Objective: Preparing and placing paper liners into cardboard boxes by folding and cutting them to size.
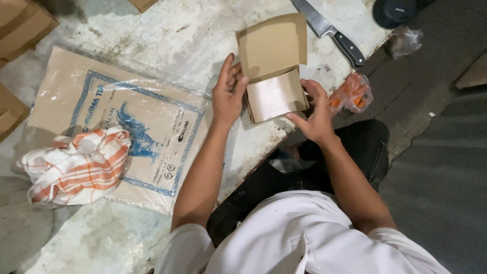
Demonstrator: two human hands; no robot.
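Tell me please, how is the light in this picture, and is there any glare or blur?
In the head view the light is uneven: the table is bright, the floor on the right dark. Glare shines on the plastic over the printed sack and on the inner face of the cardboard box. The left hand and right hand look sharp, without motion blur.

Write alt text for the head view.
Both hands, left hand and right hand, hold an open brown cardboard box at the edge of a worn table. Nearby lie a knife, a plastic-wrapped sack and a striped cloth.
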